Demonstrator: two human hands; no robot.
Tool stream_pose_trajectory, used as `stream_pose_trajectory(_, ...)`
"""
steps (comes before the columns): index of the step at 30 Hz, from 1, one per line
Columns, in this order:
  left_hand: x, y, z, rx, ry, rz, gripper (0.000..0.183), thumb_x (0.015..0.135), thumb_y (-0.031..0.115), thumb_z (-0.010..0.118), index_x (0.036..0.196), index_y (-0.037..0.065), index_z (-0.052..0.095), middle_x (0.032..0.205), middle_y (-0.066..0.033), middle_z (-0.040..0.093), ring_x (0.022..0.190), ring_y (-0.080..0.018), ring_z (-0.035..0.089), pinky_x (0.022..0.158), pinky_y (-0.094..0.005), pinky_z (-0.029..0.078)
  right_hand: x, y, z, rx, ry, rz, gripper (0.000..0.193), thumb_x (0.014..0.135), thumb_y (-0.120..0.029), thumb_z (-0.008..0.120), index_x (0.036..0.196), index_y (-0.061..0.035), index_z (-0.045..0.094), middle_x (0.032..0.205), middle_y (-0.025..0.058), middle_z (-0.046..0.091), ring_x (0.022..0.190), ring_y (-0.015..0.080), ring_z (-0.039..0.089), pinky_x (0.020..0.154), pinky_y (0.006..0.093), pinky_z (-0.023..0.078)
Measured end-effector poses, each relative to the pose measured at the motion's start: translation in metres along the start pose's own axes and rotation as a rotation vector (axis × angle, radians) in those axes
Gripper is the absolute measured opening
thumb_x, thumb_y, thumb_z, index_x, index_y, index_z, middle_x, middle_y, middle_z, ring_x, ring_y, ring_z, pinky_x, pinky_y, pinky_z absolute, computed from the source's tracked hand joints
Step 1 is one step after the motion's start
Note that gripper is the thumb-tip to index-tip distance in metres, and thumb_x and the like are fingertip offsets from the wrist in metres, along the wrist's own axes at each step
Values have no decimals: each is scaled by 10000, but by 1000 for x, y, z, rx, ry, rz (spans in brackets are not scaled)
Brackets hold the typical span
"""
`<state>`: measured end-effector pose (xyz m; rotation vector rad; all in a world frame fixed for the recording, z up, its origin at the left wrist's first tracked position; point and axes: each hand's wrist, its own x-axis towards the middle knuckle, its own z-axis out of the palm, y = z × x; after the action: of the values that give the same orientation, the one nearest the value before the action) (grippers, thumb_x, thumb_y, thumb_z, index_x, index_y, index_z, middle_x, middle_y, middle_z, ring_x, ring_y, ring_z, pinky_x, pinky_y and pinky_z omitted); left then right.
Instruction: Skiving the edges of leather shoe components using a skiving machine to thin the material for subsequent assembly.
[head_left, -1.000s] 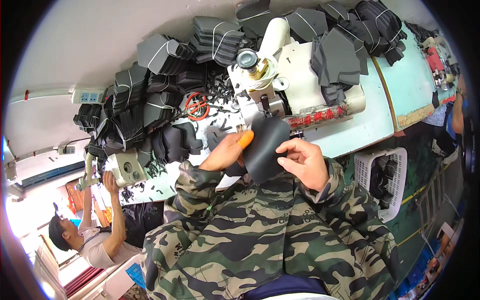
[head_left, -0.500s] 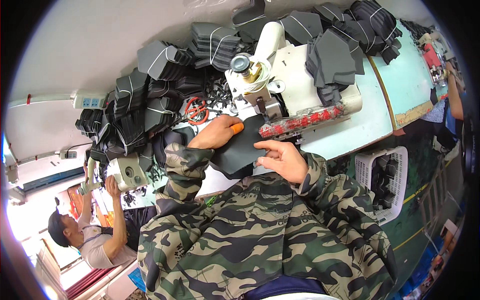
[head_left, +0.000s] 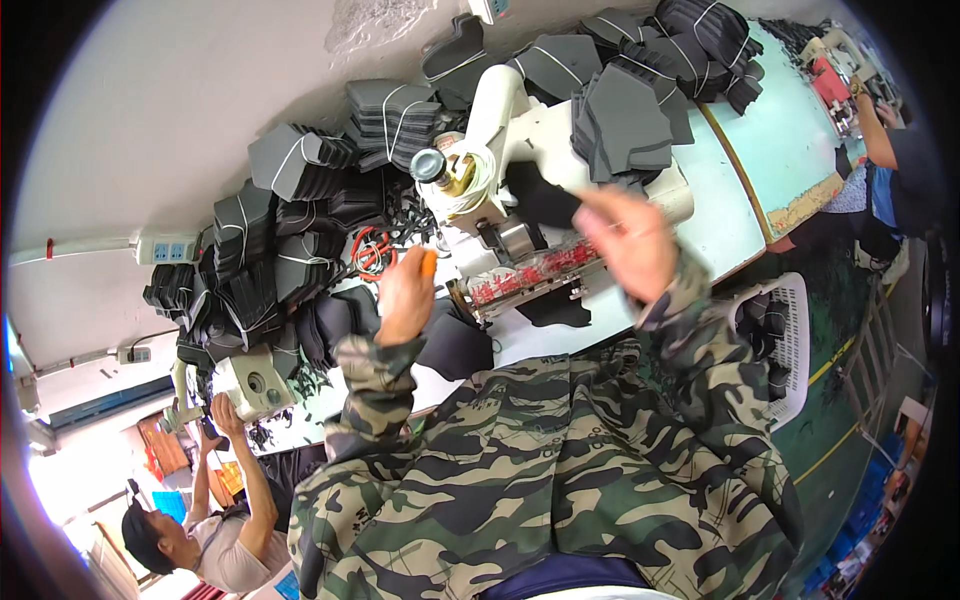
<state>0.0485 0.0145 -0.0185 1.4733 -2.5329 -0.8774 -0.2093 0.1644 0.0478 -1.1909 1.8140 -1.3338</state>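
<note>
My left hand, an orange cover on one finger, is raised beside the left end of the machine, just above black sheet pieces on the table. I see nothing in it, and its fingers look loosely extended. My right hand is blurred by motion over the machine's front right. A black sheet piece reaches out from its fingertips, over the machine's bed. Along the machine's front edge runs a worn red strip. Another black piece shows below that edge.
Tied stacks of dark cut pieces line the wall side. Loose pieces lie on top of the machine. Orange-handled scissors lie among scraps. A white basket stands at right. A co-worker works at left, another person far right.
My right hand has moved up and right, carrying a black piece over the machine. My left hand has shifted left and slightly down, off the sheet. The whole view has shifted somewhat.
</note>
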Motion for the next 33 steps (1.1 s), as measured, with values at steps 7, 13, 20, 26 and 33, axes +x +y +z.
stream_pose_trajectory(7, -72, -77, 26, 480, -483, 20, 381, 767, 365, 708, 922, 61, 537, 860, -167, 643, 778, -360, 640, 641, -460, 494, 41, 59, -79, -1121, 70, -410, 431, 698, 11, 588, 1110, -109, 625, 1178, 95, 593, 1216, 287, 470, 1014, 506, 314)
stream_pose_trajectory(13, -58, -87, 23, 422, -315, 265, 335, 730, 289, 736, 895, 49, 571, 811, -136, 617, 793, -348, 629, 646, -455, 482, -26, 10, 3, -77, -158, -57, 290, 744, -23, 613, 1029, -52, 650, 1045, 154, 632, 937, 301, 619, 806, 363, 489)
stream_pose_trajectory(20, -28, 26, -33, -423, -862, 259, 200, 875, 151, 618, 979, -15, 581, 772, -80, 591, 703, -163, 527, 692, -312, 444, -52, 43, 61, 204, -779, -35, 303, 721, -79, 647, 1022, -81, 686, 1222, 177, 578, 1130, 304, 560, 967, 340, 421)
stream_pose_trajectory(26, -1, 29, -43, -419, -808, -215, 270, 977, 245, 449, 1016, 19, 593, 698, 0, 525, 503, -77, 501, 426, -222, 475, -42, 35, 82, 134, -315, 235, 296, 800, -41, 617, 1091, 10, 633, 965, 107, 682, 872, 135, 618, 792, 266, 489)
stream_pose_trajectory(33, 50, 45, -30, -115, -718, 237, 290, 883, 231, 550, 973, -28, 644, 874, -185, 667, 787, -287, 628, 740, -373, 472, -65, 23, 74, 187, -284, 238, 349, 803, -65, 643, 1139, 16, 596, 987, 98, 648, 847, 120, 600, 764, 280, 496)
